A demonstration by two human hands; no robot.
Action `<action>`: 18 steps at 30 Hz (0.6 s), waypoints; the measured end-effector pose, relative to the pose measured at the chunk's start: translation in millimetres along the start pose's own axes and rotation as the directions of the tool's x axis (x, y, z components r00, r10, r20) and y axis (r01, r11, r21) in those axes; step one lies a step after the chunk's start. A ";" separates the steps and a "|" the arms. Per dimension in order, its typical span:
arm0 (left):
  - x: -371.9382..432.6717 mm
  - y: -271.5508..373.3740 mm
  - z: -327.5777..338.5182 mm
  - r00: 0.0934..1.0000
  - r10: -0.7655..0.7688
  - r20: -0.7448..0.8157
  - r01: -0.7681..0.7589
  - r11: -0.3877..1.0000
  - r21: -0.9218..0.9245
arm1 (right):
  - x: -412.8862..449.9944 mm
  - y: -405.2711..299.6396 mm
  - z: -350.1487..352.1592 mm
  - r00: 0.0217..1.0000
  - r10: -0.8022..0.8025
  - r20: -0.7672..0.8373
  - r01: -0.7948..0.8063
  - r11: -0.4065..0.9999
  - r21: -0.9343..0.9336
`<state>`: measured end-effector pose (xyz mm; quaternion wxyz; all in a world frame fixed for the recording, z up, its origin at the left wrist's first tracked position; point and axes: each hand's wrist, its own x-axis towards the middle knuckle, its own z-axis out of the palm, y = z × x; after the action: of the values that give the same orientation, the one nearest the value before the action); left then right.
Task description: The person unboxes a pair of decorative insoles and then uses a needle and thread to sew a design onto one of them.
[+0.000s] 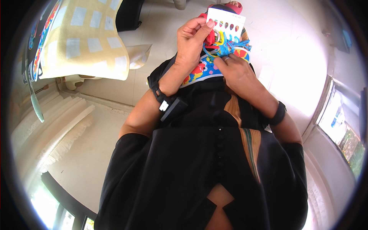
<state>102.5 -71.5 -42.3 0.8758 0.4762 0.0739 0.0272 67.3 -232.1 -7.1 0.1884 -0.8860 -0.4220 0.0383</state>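
Observation:
My left hand (192, 43) pinches the left edge of a white thread card (225, 17). A row of teardrop-shaped holes runs across the card, which also bears writing. Hanks of embroidery thread (220, 38) in red, yellow and white hang from it, with loose blue threads (227, 48) bunched on the right. Bent fingers of my right hand (239, 72) grip the lower end of the blue bunch; the fingertips are partly hidden. Beneath both hands, a cross-stitch insole (211, 69) with a blue, red and yellow pattern lies across my lap. A ring shows on my right hand.
At the left stands a table covered with a yellow-and-white checked cloth (86, 43). A similar patterned strip (43, 43) lies at its far left edge. Near it is a pale green handle (37, 107). A black object (129, 15) stands behind the cloth. A window (339, 120) is at the right.

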 end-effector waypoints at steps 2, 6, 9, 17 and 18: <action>-1.2 0.5 2.5 1.000 0.000 -0.017 0.000 1.000 0.002 | 0.8 -1.2 -1.2 1.000 0.010 0.002 -0.010 1.000 0.003; -1.0 0.9 4.5 0.999 0.037 -0.030 -0.036 0.998 0.045 | 3.0 -7.2 -15.6 0.997 0.082 -0.001 -0.082 0.995 0.056; -1.3 -0.6 5.7 0.998 0.061 -0.034 -0.059 0.996 0.066 | 10.8 -4.5 -36.2 0.972 0.179 -0.151 -0.148 0.970 0.194; -4.1 2.0 5.7 0.980 0.169 0.104 -0.191 0.946 0.260 | 50.2 19.0 -38.4 0.755 0.544 -0.366 -0.150 0.687 0.711; -3.8 2.3 5.6 0.974 0.190 0.123 -0.218 0.935 0.280 | 50.4 20.2 -35.1 0.772 0.527 -0.356 -0.179 0.717 0.673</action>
<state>99.6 -75.3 -37.0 0.7908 0.6061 -0.0141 0.0843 122.4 -215.9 22.6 0.5570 -0.8189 -0.1337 -0.0358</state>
